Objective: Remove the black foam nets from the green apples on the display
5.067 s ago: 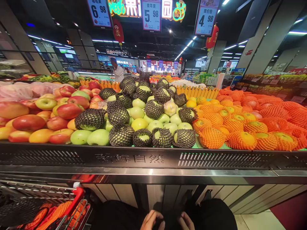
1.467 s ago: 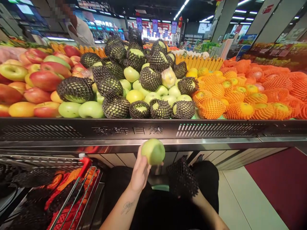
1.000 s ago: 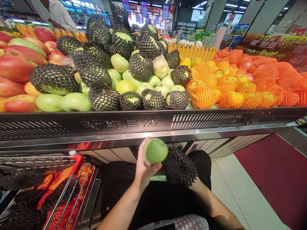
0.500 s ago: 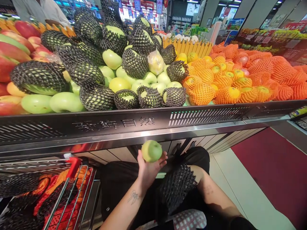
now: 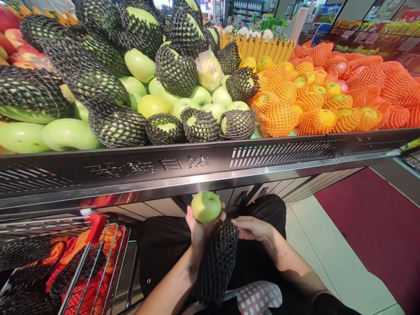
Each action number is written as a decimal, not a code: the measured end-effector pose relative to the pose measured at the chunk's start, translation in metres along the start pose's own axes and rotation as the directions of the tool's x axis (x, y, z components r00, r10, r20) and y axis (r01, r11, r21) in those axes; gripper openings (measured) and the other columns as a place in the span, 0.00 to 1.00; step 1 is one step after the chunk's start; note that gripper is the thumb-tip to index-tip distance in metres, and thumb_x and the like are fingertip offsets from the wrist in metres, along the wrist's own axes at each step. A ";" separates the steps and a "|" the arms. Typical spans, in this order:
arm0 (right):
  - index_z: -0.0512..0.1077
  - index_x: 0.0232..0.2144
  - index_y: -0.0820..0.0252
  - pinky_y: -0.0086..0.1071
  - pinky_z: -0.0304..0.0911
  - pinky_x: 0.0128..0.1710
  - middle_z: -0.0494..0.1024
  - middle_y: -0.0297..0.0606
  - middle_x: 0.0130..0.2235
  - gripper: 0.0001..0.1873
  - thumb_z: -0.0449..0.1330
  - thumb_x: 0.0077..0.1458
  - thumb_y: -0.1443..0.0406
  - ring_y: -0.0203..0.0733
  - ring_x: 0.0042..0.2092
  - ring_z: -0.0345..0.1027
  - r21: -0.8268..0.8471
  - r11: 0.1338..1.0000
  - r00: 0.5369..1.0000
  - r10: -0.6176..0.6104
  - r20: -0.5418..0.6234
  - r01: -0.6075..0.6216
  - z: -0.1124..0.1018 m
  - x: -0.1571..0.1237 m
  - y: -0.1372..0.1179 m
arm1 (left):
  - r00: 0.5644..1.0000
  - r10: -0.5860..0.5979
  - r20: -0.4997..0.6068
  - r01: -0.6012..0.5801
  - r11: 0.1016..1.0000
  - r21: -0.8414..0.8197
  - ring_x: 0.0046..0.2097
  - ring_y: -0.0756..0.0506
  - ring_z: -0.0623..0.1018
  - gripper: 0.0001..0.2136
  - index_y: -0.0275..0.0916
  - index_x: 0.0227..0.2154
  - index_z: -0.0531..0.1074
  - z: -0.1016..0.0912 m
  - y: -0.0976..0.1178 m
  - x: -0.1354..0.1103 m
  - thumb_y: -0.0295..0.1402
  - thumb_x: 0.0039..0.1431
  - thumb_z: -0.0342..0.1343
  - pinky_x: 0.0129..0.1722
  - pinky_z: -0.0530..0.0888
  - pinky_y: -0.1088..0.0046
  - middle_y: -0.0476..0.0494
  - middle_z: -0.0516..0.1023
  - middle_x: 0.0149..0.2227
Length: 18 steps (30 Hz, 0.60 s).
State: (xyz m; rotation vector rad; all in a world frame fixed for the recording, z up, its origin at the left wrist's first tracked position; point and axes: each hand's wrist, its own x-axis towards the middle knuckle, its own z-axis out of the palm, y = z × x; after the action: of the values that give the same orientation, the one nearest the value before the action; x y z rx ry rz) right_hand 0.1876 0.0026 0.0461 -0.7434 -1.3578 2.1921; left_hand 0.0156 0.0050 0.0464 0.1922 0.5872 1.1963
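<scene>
A green apple (image 5: pixel 206 206) rests in my left hand (image 5: pixel 198 232), whose fingers curl around it from below. Just under the apple, a black foam fruit net (image 5: pixel 218 264) hangs down over my lap. My right hand (image 5: pixel 252 228) pinches the upper edge of this net, close to the fingers of my left hand. The apple is outside the net, bare. Above my hands, the display holds several bare green apples (image 5: pixel 70 134) and others in black nets (image 5: pixel 200 125).
A black display rail (image 5: pixel 157 164) runs across in front of me. Orange-netted fruit (image 5: pixel 280 119) and red-netted fruit (image 5: pixel 377 92) lie at the right. At left stands a shopping cart (image 5: pixel 95 227) with black, orange and red nets inside. A checked cloth item (image 5: pixel 259 297) lies near my lap.
My right hand has moved left with the black net, bringing its upper edge beside my left hand under the apple. My view has tipped downward a little.
</scene>
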 end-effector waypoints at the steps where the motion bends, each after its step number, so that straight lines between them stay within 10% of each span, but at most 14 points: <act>1: 0.76 0.25 0.60 0.34 0.71 0.37 0.78 0.37 0.25 0.38 0.50 0.58 0.34 0.39 0.29 0.73 0.072 0.997 1.000 0.018 0.005 -0.018 0.002 -0.002 0.001 | 1.000 0.028 -0.009 -0.028 1.000 0.009 0.25 0.47 0.72 0.36 0.34 0.43 0.78 0.000 0.001 0.000 0.64 0.45 0.58 0.20 0.67 0.71 0.39 0.80 0.34; 7: 0.75 0.34 0.60 0.27 0.66 0.37 0.77 0.31 0.31 0.23 0.75 0.47 0.50 0.33 0.31 0.69 0.199 0.979 0.999 -0.030 -0.038 0.037 0.011 -0.015 -0.003 | 0.996 0.006 -0.087 0.001 0.997 0.080 0.27 0.49 0.74 0.35 0.36 0.47 0.77 -0.003 -0.001 -0.005 0.63 0.48 0.59 0.21 0.67 0.75 0.41 0.82 0.38; 12: 0.74 0.39 0.56 0.25 0.64 0.38 0.75 0.28 0.34 0.18 0.70 0.54 0.51 0.32 0.34 0.67 0.201 0.969 0.970 -0.094 -0.223 0.141 0.021 -0.011 -0.021 | 0.991 0.090 -0.103 -0.063 0.967 0.247 0.40 0.41 0.80 0.34 0.35 0.46 0.76 -0.004 -0.004 -0.006 0.62 0.50 0.59 0.35 0.75 0.67 0.35 0.83 0.46; 18: 0.72 0.31 0.58 0.29 0.66 0.36 0.71 0.29 0.29 0.23 0.62 0.58 0.44 0.34 0.31 0.65 -0.099 0.987 0.958 -0.095 0.269 0.126 0.031 0.031 -0.031 | 0.998 0.068 0.008 -0.068 0.972 0.225 0.45 0.41 0.83 0.37 0.43 0.58 0.67 -0.012 -0.003 0.014 0.51 0.47 0.70 0.34 0.73 0.73 0.36 0.79 0.56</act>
State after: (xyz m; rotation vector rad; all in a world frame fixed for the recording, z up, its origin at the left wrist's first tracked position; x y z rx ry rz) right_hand 0.1468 0.0139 0.0791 -0.4116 -1.6263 2.1971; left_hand 0.0150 0.0148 0.0310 0.4073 0.7209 1.1946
